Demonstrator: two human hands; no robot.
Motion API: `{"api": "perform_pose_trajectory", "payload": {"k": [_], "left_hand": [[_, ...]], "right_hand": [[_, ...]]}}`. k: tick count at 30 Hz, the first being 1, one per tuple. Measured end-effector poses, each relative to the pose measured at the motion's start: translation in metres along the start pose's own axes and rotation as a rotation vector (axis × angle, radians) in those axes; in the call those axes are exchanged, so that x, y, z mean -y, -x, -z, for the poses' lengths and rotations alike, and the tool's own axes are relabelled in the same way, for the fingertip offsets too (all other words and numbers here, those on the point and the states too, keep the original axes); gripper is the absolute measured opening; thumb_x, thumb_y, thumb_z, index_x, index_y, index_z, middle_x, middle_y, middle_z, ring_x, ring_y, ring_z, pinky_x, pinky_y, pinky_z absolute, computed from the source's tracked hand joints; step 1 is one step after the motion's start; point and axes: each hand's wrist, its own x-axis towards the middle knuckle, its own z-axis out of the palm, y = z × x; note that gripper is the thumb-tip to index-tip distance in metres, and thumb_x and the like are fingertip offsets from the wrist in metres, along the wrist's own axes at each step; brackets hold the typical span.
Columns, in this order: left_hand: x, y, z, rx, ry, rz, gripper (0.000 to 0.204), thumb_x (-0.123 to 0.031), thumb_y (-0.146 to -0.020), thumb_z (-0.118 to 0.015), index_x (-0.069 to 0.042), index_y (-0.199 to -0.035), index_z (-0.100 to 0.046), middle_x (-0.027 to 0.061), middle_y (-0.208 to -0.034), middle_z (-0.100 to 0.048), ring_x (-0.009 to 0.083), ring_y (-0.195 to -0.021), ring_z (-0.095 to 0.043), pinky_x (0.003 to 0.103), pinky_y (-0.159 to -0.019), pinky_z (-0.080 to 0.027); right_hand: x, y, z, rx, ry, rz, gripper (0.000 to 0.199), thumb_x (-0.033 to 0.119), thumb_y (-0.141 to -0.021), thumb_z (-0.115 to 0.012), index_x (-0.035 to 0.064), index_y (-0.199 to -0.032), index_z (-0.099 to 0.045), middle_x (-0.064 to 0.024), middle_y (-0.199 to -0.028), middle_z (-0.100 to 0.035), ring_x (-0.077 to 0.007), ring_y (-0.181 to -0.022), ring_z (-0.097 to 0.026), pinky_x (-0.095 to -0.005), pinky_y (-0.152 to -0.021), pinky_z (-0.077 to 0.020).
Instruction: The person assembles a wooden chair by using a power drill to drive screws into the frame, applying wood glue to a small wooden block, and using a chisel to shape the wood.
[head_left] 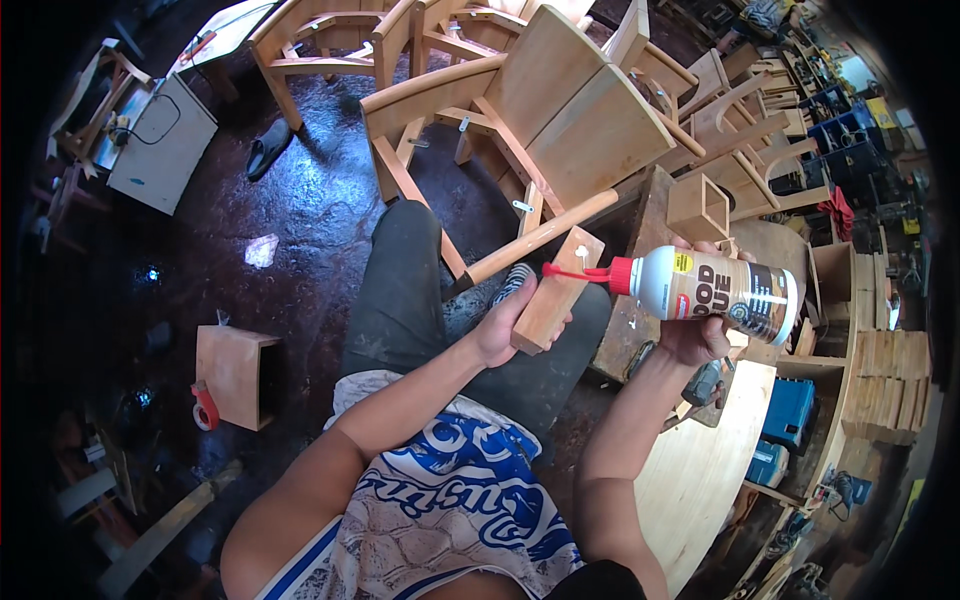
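My left hand [498, 328] is closed around a short wooden block [548, 312], tilted over my lap. A white dab of glue [582, 252] sits on the block's upper end. In my right hand [695, 342] is a white glue bottle [655, 284], lying nearly sideways. Its red nozzle [610, 276] points left, and a thin red piece reaches across the block's face; whether it touches the wood I cannot tell. Just beyond the block, a wooden chair frame [545, 235] leans on its side, with metal brackets [522, 207] on its rails.
At my right stands a workbench [625, 335] with a power drill [708, 380] and a pale wooden panel [700, 470]. Shelving there holds blue cases [790, 410]. More chairs [330, 60] stand behind. On the left floor are a wooden box [230, 370], red tape [205, 405] and a sandal [268, 150].
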Motion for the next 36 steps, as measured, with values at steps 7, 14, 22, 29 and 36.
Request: {"api": "perform_pose_trajectory", "payload": {"k": [7, 14, 22, 29, 36], "left_hand": [[-0.013, -0.008, -0.012, -0.12, -0.046, -0.03, 0.07, -0.065, -0.105, -0.028, -0.006, -0.133, -0.054, 0.0091, -0.109, -0.066, 0.0162, -0.088, -0.066, 0.033, -0.075, -0.057], [-0.03, -0.007, -0.052, -0.245, 0.029, -0.084, 0.059, -0.055, -0.108, -0.035, -0.011, -0.145, -0.049, 0.0058, -0.129, -0.064, 0.0147, -0.113, -0.065, 0.036, -0.094, -0.055], [-0.027, -0.014, -0.051, -0.229, 0.078, -0.07, 0.057, -0.053, -0.108, -0.036, -0.012, -0.145, -0.048, 0.0048, -0.129, -0.063, 0.0139, -0.115, -0.065, 0.035, -0.095, -0.055], [-0.023, -0.016, -0.052, -0.249, 0.066, -0.005, 0.061, -0.057, -0.107, -0.037, -0.012, -0.148, -0.047, 0.0058, -0.132, -0.063, 0.0153, -0.116, -0.065, 0.033, -0.094, -0.055], [-0.016, -0.019, -0.043, -0.187, 0.098, 0.036, 0.065, -0.06, -0.106, -0.037, -0.005, -0.138, -0.052, 0.0094, -0.119, -0.065, 0.0166, -0.107, -0.066, 0.033, -0.088, -0.057]], "right_hand": [[-0.009, 0.014, 0.0, -0.025, -0.21, -0.055, 0.089, 0.031, -0.083, -0.082, 0.0151, -0.153, -0.03, -0.0269, -0.144, -0.051, -0.0506, -0.132, -0.05, -0.066, -0.109, -0.0411], [-0.017, 0.031, -0.005, -0.099, -0.279, -0.068, 0.094, 0.021, -0.077, -0.085, 0.0099, -0.15, -0.026, -0.0316, -0.13, -0.058, -0.054, -0.12, -0.058, -0.0612, -0.1, -0.0514], [-0.013, 0.033, 0.007, -0.065, -0.235, 0.002, 0.092, 0.02, -0.077, -0.087, 0.012, -0.149, -0.03, -0.0284, -0.129, -0.06, -0.0541, -0.119, -0.059, -0.0612, -0.102, -0.0497], [-0.012, 0.042, 0.027, 0.021, -0.191, -0.067, 0.078, 0.027, -0.083, -0.083, 0.0214, -0.146, -0.038, -0.0183, -0.134, -0.059, -0.0436, -0.129, -0.056, -0.0752, -0.101, -0.0401], [-0.007, 0.043, 0.025, 0.08, -0.3, -0.051, 0.065, 0.043, -0.09, -0.074, 0.0231, -0.143, -0.042, -0.019, -0.13, -0.058, -0.0452, -0.128, -0.053, -0.0731, -0.102, -0.0401]]}}
